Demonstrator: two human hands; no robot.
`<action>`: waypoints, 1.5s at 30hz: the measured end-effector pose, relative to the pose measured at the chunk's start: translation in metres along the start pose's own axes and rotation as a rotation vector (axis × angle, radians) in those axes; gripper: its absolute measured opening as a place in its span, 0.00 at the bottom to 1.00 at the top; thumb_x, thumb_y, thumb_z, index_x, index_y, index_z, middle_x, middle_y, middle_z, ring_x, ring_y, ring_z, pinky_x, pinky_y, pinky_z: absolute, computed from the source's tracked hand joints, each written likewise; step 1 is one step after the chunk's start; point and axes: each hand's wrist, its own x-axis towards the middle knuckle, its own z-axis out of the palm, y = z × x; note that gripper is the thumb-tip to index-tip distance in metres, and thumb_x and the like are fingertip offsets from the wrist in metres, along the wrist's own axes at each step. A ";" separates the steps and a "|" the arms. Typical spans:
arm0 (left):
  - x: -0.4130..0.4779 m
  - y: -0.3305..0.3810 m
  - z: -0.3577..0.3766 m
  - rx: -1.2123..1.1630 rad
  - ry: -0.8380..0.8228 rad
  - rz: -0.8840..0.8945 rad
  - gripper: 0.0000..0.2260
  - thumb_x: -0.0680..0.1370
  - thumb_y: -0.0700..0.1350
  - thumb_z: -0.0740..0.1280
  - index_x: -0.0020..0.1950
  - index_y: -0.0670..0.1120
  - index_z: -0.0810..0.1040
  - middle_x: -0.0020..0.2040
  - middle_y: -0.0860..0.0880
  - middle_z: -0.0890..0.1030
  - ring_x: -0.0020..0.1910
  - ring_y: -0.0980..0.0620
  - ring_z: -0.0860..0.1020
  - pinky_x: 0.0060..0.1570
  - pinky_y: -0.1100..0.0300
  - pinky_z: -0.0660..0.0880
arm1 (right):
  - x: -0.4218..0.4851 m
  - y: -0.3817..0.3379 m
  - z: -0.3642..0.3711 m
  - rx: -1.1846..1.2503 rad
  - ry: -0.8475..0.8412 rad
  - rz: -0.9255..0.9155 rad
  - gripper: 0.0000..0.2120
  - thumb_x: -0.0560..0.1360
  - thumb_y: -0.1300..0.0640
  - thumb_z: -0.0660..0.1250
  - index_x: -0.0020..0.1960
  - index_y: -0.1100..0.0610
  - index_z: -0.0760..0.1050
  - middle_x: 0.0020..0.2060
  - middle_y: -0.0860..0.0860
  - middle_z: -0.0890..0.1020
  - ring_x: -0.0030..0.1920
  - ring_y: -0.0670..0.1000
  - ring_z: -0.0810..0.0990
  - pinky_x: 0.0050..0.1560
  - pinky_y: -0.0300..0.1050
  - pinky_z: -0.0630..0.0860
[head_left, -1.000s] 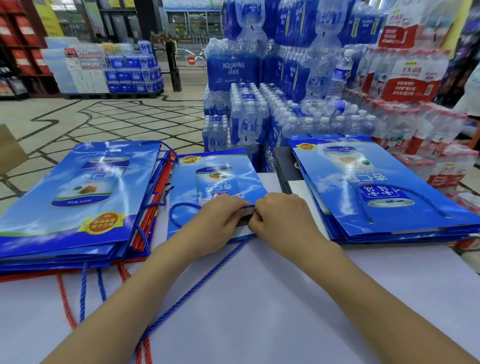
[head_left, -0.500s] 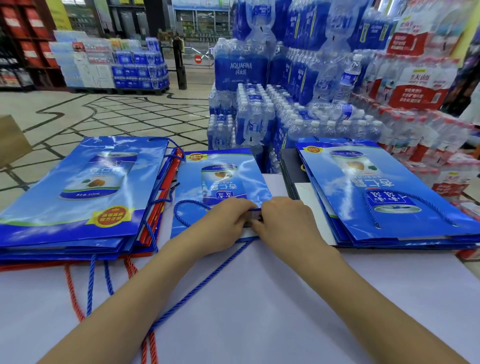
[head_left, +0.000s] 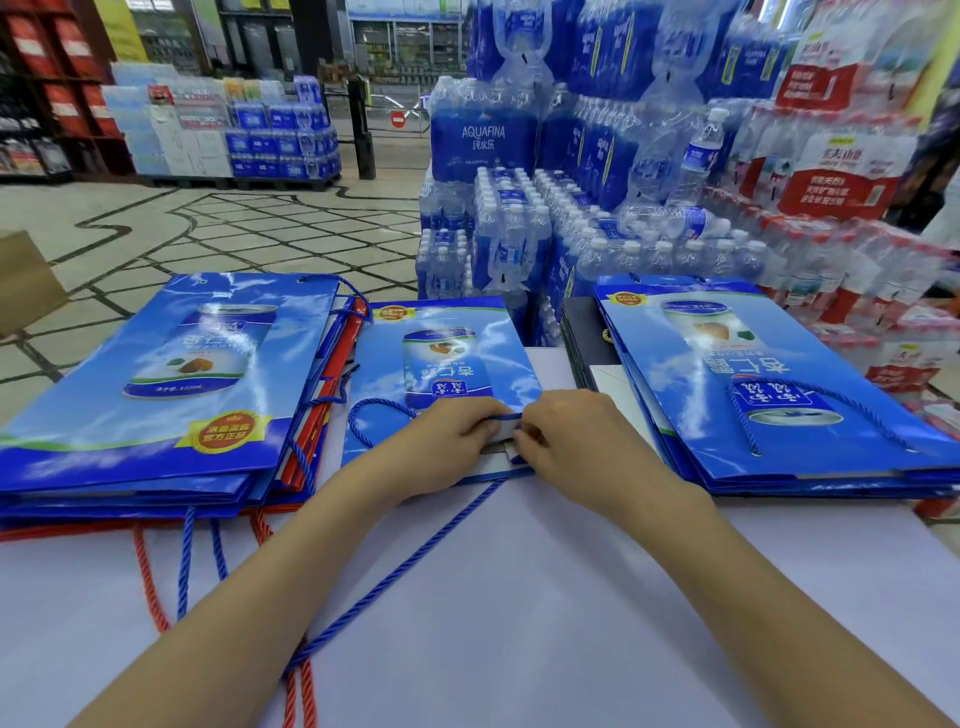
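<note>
Table (head_left: 519, 597), white, bearing all items. Blue cord handle (head_left: 415, 561) trailing across it toward the near edge. Left hand (head_left: 447, 441) and right hand (head_left: 576, 441), fingers curled, touching, both pinching the near rim of the blue paper bag (head_left: 447, 353) lying flat at centre. Left stack (head_left: 156, 374) and right stack (head_left: 753, 389) of like bags flanking. Bottled water packs (head_left: 519, 234) beyond.

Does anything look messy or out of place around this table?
Yes: the left stack of flat blue paper bags is fanned unevenly, red bags peeking out at its right side, rope handles straggling over the white table. Behind, one clear water bottle lies on its side atop the bottle packs.
</note>
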 end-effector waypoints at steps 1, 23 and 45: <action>-0.001 0.000 -0.001 -0.039 -0.003 -0.005 0.10 0.82 0.42 0.60 0.58 0.48 0.79 0.52 0.54 0.80 0.50 0.60 0.75 0.49 0.73 0.68 | 0.000 0.003 -0.002 -0.048 0.047 0.002 0.12 0.79 0.51 0.62 0.40 0.55 0.74 0.37 0.51 0.74 0.40 0.57 0.76 0.38 0.46 0.64; 0.004 -0.004 -0.014 -0.220 0.185 -0.285 0.10 0.83 0.47 0.58 0.45 0.47 0.74 0.35 0.49 0.76 0.27 0.60 0.71 0.30 0.67 0.68 | -0.001 0.018 -0.010 0.174 -0.156 -0.019 0.15 0.74 0.39 0.68 0.45 0.51 0.76 0.47 0.46 0.79 0.51 0.50 0.76 0.55 0.48 0.71; -0.011 0.002 -0.003 0.581 -0.067 0.085 0.28 0.78 0.61 0.62 0.75 0.53 0.63 0.73 0.52 0.68 0.72 0.52 0.65 0.70 0.55 0.64 | 0.004 0.016 -0.014 0.757 -0.098 0.713 0.18 0.73 0.63 0.62 0.59 0.47 0.78 0.53 0.50 0.82 0.50 0.50 0.79 0.48 0.46 0.77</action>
